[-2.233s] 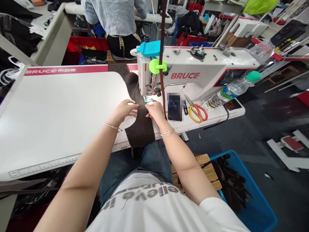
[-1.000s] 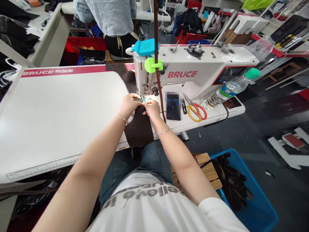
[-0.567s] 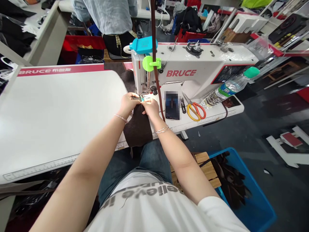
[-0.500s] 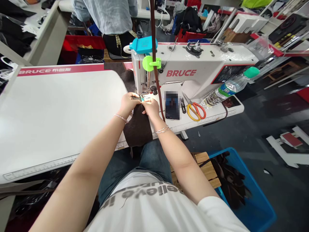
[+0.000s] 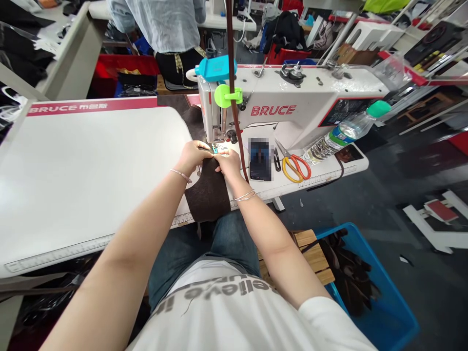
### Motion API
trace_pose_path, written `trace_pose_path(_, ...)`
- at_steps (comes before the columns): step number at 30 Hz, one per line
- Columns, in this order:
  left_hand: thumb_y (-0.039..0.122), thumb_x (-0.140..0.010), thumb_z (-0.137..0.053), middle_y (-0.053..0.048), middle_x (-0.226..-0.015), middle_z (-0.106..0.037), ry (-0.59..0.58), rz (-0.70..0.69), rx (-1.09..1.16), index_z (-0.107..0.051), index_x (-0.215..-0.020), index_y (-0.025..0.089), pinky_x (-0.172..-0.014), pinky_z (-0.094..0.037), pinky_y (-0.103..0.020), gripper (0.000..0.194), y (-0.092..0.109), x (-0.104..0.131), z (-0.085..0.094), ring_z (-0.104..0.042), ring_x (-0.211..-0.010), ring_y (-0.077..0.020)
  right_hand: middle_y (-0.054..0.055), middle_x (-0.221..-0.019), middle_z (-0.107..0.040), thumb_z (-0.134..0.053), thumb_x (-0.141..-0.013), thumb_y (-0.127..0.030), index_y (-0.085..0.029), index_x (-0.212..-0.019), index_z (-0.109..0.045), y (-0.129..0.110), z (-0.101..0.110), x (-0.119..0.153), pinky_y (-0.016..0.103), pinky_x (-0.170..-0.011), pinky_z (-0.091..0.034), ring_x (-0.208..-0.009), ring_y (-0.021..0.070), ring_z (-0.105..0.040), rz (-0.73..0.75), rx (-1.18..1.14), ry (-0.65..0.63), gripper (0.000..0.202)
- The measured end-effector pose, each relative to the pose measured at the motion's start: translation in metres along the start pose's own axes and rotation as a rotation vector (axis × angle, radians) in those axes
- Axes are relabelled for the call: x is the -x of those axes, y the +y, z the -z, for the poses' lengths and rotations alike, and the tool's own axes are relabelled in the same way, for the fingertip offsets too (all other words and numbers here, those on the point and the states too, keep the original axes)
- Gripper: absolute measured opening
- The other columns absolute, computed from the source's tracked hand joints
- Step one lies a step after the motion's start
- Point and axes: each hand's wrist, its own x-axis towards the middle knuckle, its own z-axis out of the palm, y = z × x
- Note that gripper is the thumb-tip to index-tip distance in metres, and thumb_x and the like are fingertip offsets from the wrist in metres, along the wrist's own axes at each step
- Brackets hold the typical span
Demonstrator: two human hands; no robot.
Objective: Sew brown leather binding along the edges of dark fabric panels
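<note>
Dark brown fabric (image 5: 210,195) lies under the sewing machine (image 5: 272,109) and drapes over the table's front edge. My left hand (image 5: 193,157) pinches the fabric just left of the presser foot (image 5: 215,147). From the right, my right hand (image 5: 229,163) pinches the same fabric, its fingertips close to those of the left. A small teal piece shows by the foot between my fingers. In front of the machine head hangs a brown strip (image 5: 237,117), which runs down past my right hand; its lower end is near the table.
Right of my hands lie a phone (image 5: 260,160), small black snips (image 5: 277,160) and scissors (image 5: 297,168), with a water bottle (image 5: 343,134) behind. The white table (image 5: 91,170) extends left. A blue bin (image 5: 387,302) of dark pieces stands low right. Another person (image 5: 164,24) sits beyond.
Both hands keep their pinch by the presser foot, with my left wrist shifted slightly left. The view has moved a little; nothing was let go.
</note>
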Motion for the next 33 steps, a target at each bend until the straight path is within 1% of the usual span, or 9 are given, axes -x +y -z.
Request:
trace_pose_path(3,0.014,-0.050,-0.072,0.003,-0.051,-0.048,0.003,0.009,0.014,-0.060,-0.066,0.019,-0.049,-0.035,-0.027,0.021,-0.001,0.000,-0.001,-0.047,-0.049,-0.0124,-0.007,-0.046,-0.057,-0.065,-0.071,-0.028,-0.023,-0.084,-0.057,-0.001,0.000,-0.001,0.016,-0.033,-0.032,-0.045,0.0155,-0.065,-0.002,-0.029,-0.005,0.016)
trace_pose_path(9,0.013,-0.048,-0.069,0.000,-0.053,-0.054,-0.028,0.021,0.030,-0.059,-0.061,0.020,-0.051,-0.042,-0.030,0.018,-0.002,-0.002,-0.003,-0.057,-0.056,-0.0185,-0.007,-0.055,-0.059,-0.066,-0.070,-0.026,-0.021,-0.084,-0.056,-0.003,-0.004,0.000,0.016,-0.033,-0.033,-0.041,0.0111,-0.061,-0.013,-0.092,0.004,0.017)
trace_pose_path(13,0.014,-0.049,-0.068,0.000,-0.055,-0.055,-0.017,-0.008,0.023,-0.060,-0.062,0.019,-0.051,-0.042,-0.029,0.016,-0.005,-0.003,-0.004,-0.056,-0.054,-0.0170,-0.008,-0.059,-0.057,-0.067,-0.068,-0.022,-0.021,-0.084,-0.054,-0.005,-0.004,0.001,0.016,-0.033,-0.033,-0.039,0.0094,-0.058,-0.008,-0.139,0.023,0.021)
trace_pose_path(17,0.015,-0.049,-0.067,0.003,-0.053,-0.052,0.013,-0.064,-0.019,-0.059,-0.061,0.019,-0.050,-0.038,-0.027,0.015,-0.009,-0.006,-0.005,-0.048,-0.050,-0.0127,-0.007,-0.058,-0.056,-0.067,-0.068,-0.020,-0.021,-0.084,-0.053,-0.010,-0.001,0.004,0.017,-0.033,-0.034,-0.039,0.0107,-0.057,-0.020,-0.095,0.005,0.021)
trace_pose_path(21,0.011,-0.046,-0.068,0.004,-0.053,-0.051,0.032,-0.132,-0.082,-0.057,-0.058,0.019,-0.054,-0.039,-0.026,0.018,-0.008,-0.009,-0.004,-0.051,-0.056,-0.0138,-0.006,-0.061,-0.059,-0.064,-0.069,-0.018,-0.021,-0.087,-0.054,-0.015,0.003,0.008,0.018,-0.036,-0.038,-0.042,0.0106,-0.057,-0.001,-0.008,-0.006,0.021)
trace_pose_path(25,0.004,-0.043,-0.069,0.002,-0.057,-0.054,0.059,-0.197,-0.178,-0.056,-0.056,0.019,-0.062,-0.042,-0.027,0.024,-0.005,-0.010,-0.004,-0.056,-0.067,-0.0181,-0.003,-0.068,-0.064,-0.065,-0.071,-0.025,-0.022,-0.089,-0.053,-0.015,0.003,0.012,0.021,-0.044,-0.045,-0.051,0.0142,-0.062,0.053,0.128,-0.008,0.022)
trace_pose_path(27,0.003,-0.043,-0.071,0.001,-0.061,-0.056,0.080,-0.230,-0.242,-0.055,-0.056,0.019,-0.067,-0.043,-0.029,0.027,-0.005,-0.010,-0.004,-0.058,-0.073,-0.0201,0.001,-0.077,-0.067,-0.063,-0.073,-0.026,-0.022,-0.090,-0.052,-0.014,0.001,0.015,0.024,-0.050,-0.048,-0.061,0.0180,-0.065,0.127,0.234,0.017,0.021)
trace_pose_path(30,0.006,-0.048,-0.074,-0.001,-0.070,-0.059,0.102,-0.265,-0.324,-0.054,-0.060,0.020,-0.074,-0.044,-0.031,0.028,-0.009,-0.011,-0.005,-0.058,-0.079,-0.0220,0.006,-0.091,-0.068,-0.059,-0.075,-0.022,-0.022,-0.092,-0.052,-0.013,-0.003,0.017,0.029,-0.063,-0.052,-0.081,0.0240,-0.067,0.261,0.409,0.056,0.018)
trace_pose_path(33,0.007,-0.051,-0.073,-0.002,-0.077,-0.060,0.109,-0.280,-0.363,-0.051,-0.067,0.021,-0.078,-0.045,-0.032,0.031,-0.013,-0.011,-0.007,-0.057,-0.084,-0.0236,0.009,-0.096,-0.068,-0.056,-0.079,-0.021,-0.021,-0.098,-0.054,-0.014,-0.007,0.018,0.035,-0.072,-0.053,-0.092,0.0284,-0.066,0.315,0.533,0.045,0.019)
